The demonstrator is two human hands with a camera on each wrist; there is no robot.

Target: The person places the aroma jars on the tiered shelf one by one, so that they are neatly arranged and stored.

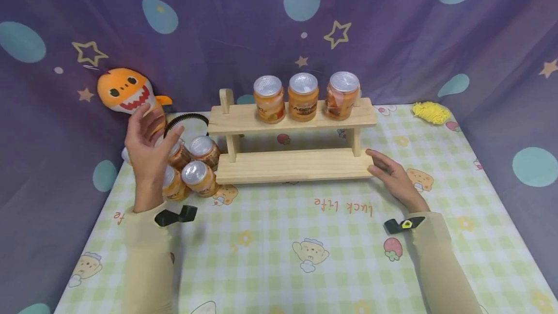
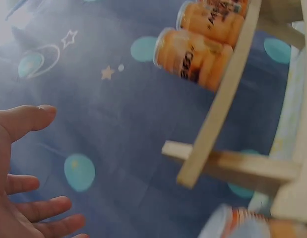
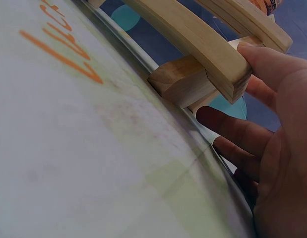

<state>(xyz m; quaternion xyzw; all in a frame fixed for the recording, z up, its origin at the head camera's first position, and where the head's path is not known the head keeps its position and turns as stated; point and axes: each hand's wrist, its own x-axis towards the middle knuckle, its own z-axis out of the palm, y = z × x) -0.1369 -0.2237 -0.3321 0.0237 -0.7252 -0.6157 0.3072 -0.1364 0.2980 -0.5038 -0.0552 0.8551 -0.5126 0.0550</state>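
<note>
Head view: a two-tier rack of pale, unpainted wood (image 1: 292, 164) stands on a green-and-white checked tablecloth (image 1: 270, 275). Three orange cylindrical cans with silver lids (image 1: 303, 101) stand upright in a row on its upper shelf. At least four like cans, a close cluster (image 1: 200, 178), stand on the cloth just beside the rack's left end. The left hand (image 1: 150, 149) is raised over that cluster. The right hand (image 1: 394, 178) holds the lower shelf's right end. The step in hand is judged to be steadying the rack while the left hand is free at the cans; taking one would call for lowering that hand and closing it round a single can.

Surroundings: an orange plush shark (image 1: 126, 88) and a black coiled ring (image 1: 186, 122) lie close behind the cluster; these, and the tight spacing, could hinder the fingers. A yellow shaggy bundle (image 1: 430, 113) lies well apart at far right.

Left wrist view: thumb and fingers are spread wide, with nothing between them.

Right wrist view: thumb and fingers are set about the shelf's end. Firmness of hold cannot be told.
</note>
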